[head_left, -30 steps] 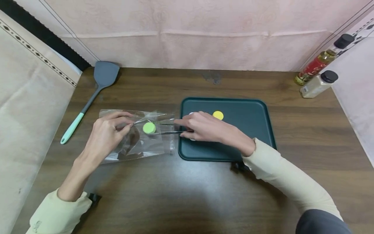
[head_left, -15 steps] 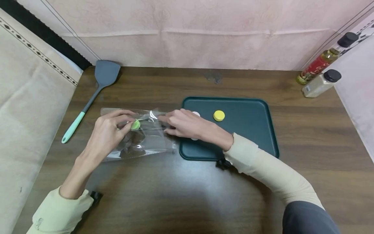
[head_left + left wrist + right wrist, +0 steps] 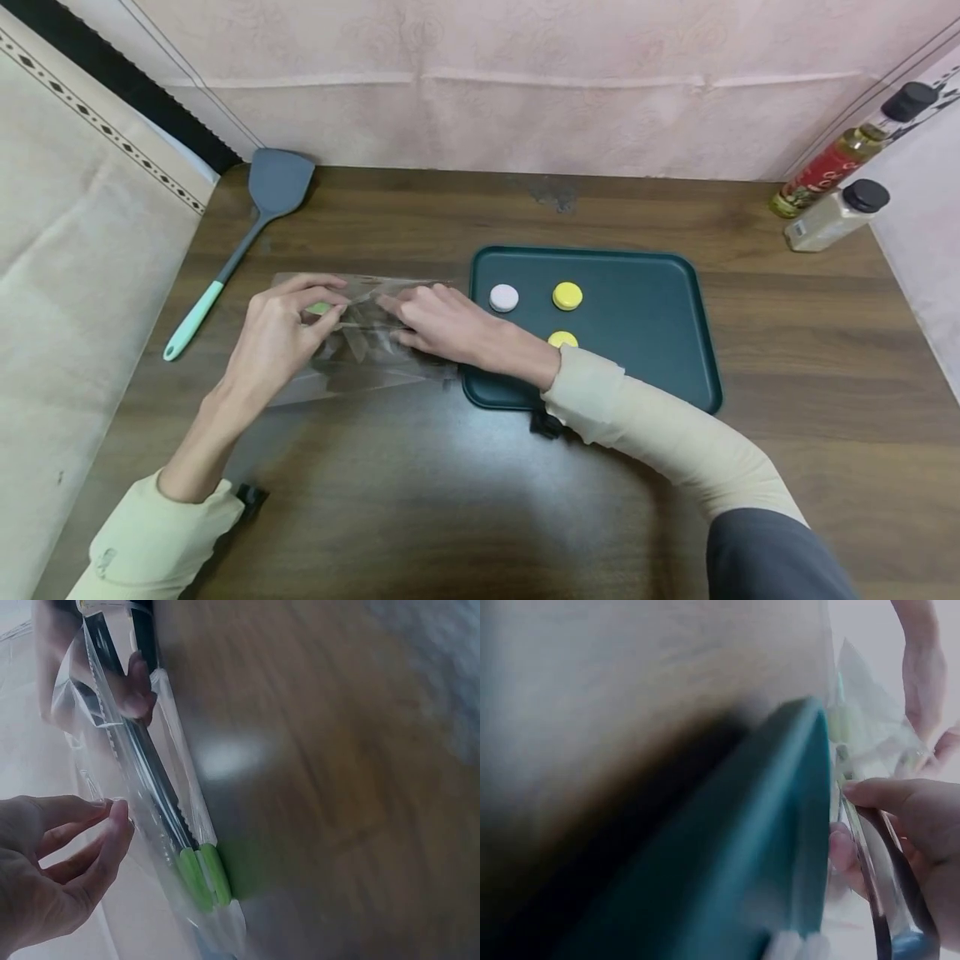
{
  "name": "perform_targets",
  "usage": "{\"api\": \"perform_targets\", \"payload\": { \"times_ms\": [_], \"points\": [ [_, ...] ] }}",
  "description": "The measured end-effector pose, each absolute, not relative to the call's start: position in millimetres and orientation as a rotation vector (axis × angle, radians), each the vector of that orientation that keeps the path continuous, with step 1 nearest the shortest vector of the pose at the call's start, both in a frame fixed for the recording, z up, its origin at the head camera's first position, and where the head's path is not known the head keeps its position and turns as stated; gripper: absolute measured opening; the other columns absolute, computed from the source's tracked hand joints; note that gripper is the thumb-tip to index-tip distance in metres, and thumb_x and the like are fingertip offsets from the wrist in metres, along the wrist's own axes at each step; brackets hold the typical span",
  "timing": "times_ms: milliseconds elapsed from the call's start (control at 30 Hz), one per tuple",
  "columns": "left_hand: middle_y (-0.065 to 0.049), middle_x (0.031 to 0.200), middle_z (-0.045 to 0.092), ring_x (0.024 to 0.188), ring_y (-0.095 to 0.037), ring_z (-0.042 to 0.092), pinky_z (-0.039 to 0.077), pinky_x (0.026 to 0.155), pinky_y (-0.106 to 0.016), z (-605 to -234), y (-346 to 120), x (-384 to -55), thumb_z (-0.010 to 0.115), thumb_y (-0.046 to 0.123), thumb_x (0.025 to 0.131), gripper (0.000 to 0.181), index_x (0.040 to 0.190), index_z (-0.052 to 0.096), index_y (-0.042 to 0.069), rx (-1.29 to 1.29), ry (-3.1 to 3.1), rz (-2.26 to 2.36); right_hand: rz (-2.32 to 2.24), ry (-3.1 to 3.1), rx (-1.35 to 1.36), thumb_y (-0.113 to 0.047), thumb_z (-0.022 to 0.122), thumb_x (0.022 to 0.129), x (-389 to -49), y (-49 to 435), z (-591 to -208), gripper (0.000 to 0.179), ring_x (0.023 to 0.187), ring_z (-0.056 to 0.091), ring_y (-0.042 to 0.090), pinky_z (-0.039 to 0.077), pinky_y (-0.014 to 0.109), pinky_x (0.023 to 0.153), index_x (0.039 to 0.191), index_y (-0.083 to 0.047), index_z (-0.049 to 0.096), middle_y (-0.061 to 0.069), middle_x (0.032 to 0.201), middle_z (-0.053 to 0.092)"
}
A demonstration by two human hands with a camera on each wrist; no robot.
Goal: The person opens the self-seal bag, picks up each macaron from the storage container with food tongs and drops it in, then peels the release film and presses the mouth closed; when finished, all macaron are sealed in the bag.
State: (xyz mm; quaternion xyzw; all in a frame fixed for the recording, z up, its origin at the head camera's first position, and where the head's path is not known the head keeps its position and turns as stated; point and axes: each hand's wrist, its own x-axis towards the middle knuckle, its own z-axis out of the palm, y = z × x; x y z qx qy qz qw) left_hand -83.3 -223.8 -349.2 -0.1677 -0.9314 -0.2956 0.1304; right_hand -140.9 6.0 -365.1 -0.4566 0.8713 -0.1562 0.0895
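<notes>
A clear plastic bag [image 3: 360, 367] lies at the middle left, its edge pinched between the thumb and fingers of my left hand [image 3: 273, 337]. My right hand [image 3: 450, 325] grips metal tongs [image 3: 156, 784] that reach into the bag. Between the tong tips sits a green macaron [image 3: 193, 879], well inside the bag in the left wrist view; in the head view my left fingers partly cover it. On the dark teal tray [image 3: 637, 367] are a white macaron [image 3: 504, 297], a yellow macaron [image 3: 567, 296] and a second yellow macaron [image 3: 562, 338], partly hidden by my right sleeve.
A spatula [image 3: 279, 183] with a mint handle lies at the left of the wooden table [image 3: 450, 500]. At the back right stand an oil bottle [image 3: 832, 167] with a red label and a clear jar [image 3: 828, 221] with a black lid. Cloth hangs behind the table.
My right hand has moved left off the tray, carrying the tongs and green macaron deeper into the bag. My left hand keeps its pinch. The white macaron and second yellow one are now uncovered.
</notes>
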Motion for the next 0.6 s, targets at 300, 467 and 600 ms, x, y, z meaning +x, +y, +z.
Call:
{"api": "perform_targets", "payload": {
  "times_ms": [300,467,600],
  "points": [
    [-0.021,0.123,0.078,0.103,-0.041,0.076,0.065,0.074,-0.056,-348.2,-221.2,-83.0,0.077,-0.009,0.097,0.007,0.099,0.083,-0.006,-0.471,-2.729,-0.886,-0.403,2.653,-1.397,-0.021,0.059,0.115,-135.5,-10.4,-371.4,0.048,0.071,0.074,0.017,0.058,0.026,0.057,0.158,0.001,0.055,0.017,0.137,0.074],
    [-0.02,0.124,0.078,0.097,-0.038,0.076,0.065,0.072,-0.052,-348.2,-219.9,-83.5,0.077,-0.008,0.097,0.007,0.099,0.083,-0.005,-0.457,-2.737,-0.873,-0.411,2.682,-1.377,-0.021,0.06,0.115,-134.7,-18.0,-372.0,0.045,0.066,0.067,0.012,0.053,0.023,0.053,0.155,-0.001,0.058,0.013,0.127,0.077],
    [-0.019,0.123,0.079,0.091,-0.035,0.076,0.061,0.069,-0.037,-348.0,-219.3,-84.1,0.077,-0.006,0.097,0.007,0.099,0.084,-0.004,-0.446,-2.746,-0.853,-0.434,2.681,-1.35,-0.02,0.06,0.114,-135.1,-22.8,-373.3,0.043,0.06,0.059,0.009,0.046,0.02,0.05,0.153,-0.001,0.061,0.011,0.124,0.077]
  ]
}}
